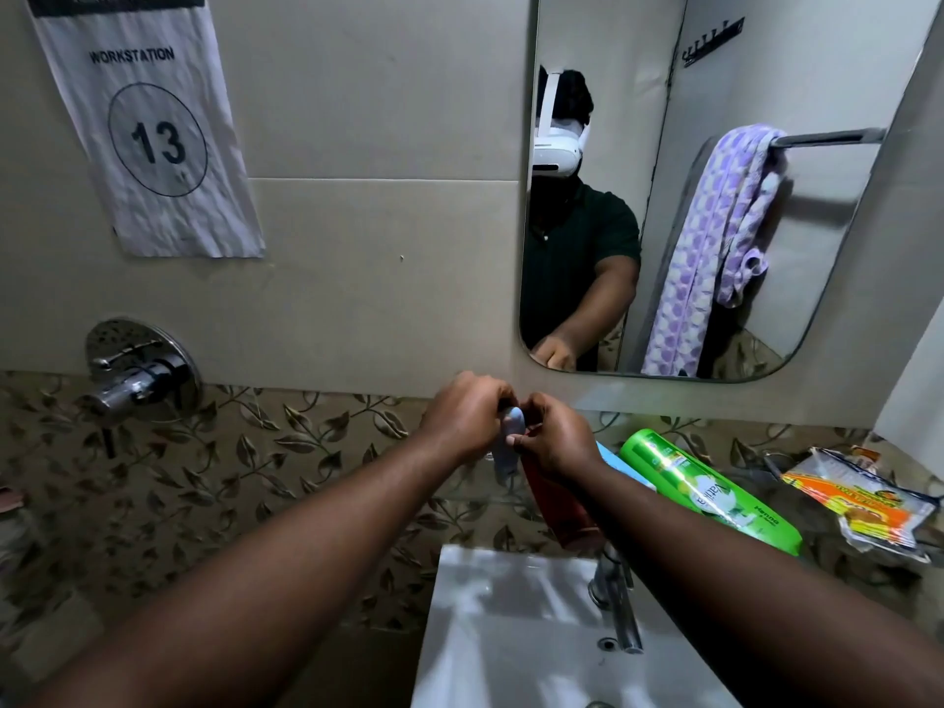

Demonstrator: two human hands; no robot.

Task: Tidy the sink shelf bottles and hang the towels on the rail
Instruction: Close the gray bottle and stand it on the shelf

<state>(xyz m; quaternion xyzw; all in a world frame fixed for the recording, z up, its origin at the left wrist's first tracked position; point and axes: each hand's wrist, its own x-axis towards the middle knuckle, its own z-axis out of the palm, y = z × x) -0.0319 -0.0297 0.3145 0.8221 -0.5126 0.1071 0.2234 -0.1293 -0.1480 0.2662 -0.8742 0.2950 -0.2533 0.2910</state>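
Pale bottle (511,426) held between left grip (467,416), right grip (559,442).

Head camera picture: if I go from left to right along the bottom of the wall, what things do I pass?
Wall tap → left hand → pale bottle, held by both hands → right hand → green bottle → orange packet.

Green bottle (715,490) and packet (863,503) crowding shelf.
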